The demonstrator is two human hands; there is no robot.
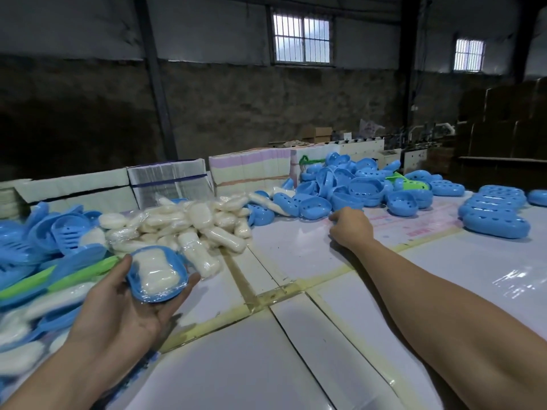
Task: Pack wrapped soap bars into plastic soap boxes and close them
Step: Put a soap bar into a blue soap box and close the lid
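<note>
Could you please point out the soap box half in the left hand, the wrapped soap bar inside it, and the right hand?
soap box half point(139, 287): head view, blue near rim.
wrapped soap bar point(158, 272): head view, middle of bar.
right hand point(350, 229): head view, back of hand.

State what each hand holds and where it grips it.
The left hand cradles a blue soap box base from beneath, thumb and fingers on its rim, a wrapped soap bar inside. The right hand reaches toward the lid pile; whether it grips anything cannot be told.
</note>
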